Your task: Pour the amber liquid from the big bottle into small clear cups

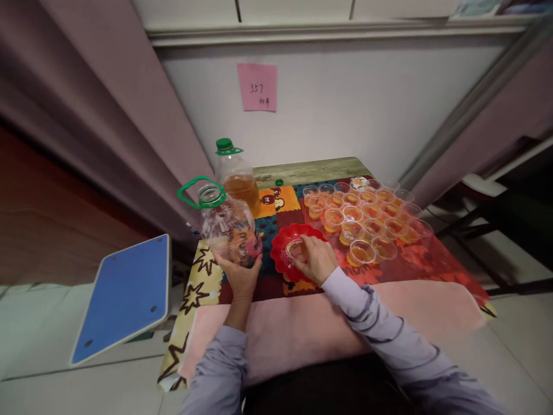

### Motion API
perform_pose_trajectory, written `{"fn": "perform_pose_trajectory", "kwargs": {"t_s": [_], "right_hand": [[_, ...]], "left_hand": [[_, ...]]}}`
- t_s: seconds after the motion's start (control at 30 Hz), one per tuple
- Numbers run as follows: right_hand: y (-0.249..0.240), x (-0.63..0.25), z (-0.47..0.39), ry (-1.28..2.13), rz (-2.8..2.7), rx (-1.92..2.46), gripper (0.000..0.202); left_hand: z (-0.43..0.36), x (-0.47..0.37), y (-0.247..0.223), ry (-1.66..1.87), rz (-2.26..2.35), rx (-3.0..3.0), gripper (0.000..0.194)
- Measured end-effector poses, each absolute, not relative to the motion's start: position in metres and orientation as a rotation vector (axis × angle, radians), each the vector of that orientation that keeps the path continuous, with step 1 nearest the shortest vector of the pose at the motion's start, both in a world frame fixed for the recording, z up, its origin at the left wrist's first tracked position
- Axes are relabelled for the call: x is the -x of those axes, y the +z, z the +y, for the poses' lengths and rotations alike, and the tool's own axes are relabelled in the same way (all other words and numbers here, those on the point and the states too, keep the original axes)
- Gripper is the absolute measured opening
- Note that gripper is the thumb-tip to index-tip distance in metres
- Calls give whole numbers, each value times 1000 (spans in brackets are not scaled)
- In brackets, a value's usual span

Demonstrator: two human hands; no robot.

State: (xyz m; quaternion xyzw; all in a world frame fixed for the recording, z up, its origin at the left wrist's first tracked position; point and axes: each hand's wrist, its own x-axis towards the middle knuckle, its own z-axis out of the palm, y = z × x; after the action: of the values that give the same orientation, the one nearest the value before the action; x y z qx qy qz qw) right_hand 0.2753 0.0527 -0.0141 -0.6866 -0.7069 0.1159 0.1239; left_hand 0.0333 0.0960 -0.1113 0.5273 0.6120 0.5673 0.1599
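My left hand [239, 274] is wrapped round the lower part of a clear plastic jug [228, 227], which has a green handle ring and an uncapped mouth. The jug looks nearly drained; the patterned cloth shows through it. My right hand [318, 259] grips a small clear plastic cup [296, 250] by its right side, inside a red scalloped bowl [281, 266]. How much the cup holds is hard to make out. Many similar cups [363, 252] with amber liquid stand in close rows to the right of the bowl.
Behind the held jug stands a second jug [239, 187], green-capped and partly filled with amber liquid. A loose green cap [279, 182] lies near the table's back edge. A pink cloth [302, 328] covers the front edge. A blue stool [125, 294] is at the left.
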Motion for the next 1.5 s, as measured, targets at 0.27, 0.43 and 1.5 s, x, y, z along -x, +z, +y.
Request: {"fn": "perform_pose_trajectory", "kwargs": {"t_s": [0.27,0.43,1.5], "right_hand": [[-9,-275,48,336,-1893,1924,64],[9,-293,22,199,-1738,1732,60],[-63,-423,-70,4,-1411,1959,60]], "left_hand": [[98,-32,-103,1652,1692,-1488,153],[98,-33,-97,1706,1637,-1511,154],[104,-31,-91,1688,1704,-1480,157]]}}
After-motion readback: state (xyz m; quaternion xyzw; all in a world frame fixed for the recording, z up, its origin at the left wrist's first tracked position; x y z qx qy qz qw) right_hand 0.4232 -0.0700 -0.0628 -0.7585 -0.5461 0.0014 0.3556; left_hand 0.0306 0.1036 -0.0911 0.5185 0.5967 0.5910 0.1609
